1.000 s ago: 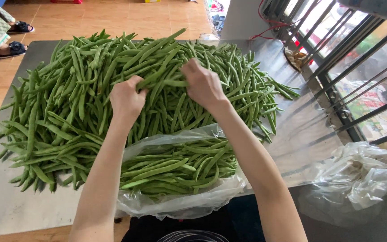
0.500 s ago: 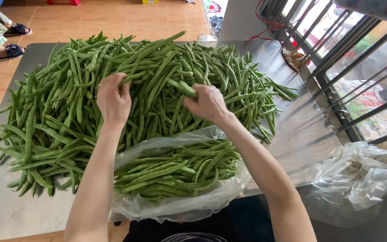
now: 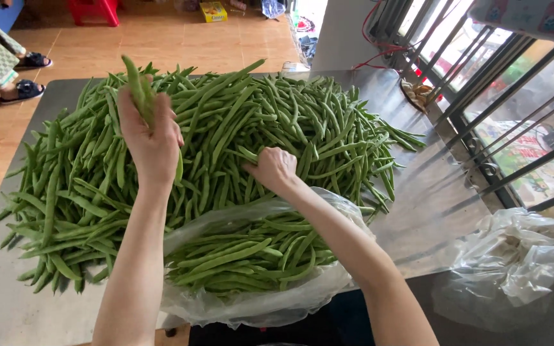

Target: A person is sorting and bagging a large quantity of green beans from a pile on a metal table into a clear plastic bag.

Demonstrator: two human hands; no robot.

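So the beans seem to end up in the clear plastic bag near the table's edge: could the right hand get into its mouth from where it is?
Probably yes: the right hand rests on the green bean pile just beyond the clear plastic bag, whose mouth lies open.

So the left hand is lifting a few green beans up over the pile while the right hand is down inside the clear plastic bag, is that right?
Not quite. The right hand is not inside the clear plastic bag; the head view shows it gripping beans on the pile just beyond the bag's rim. The left hand does lift a few green beans above the pile.
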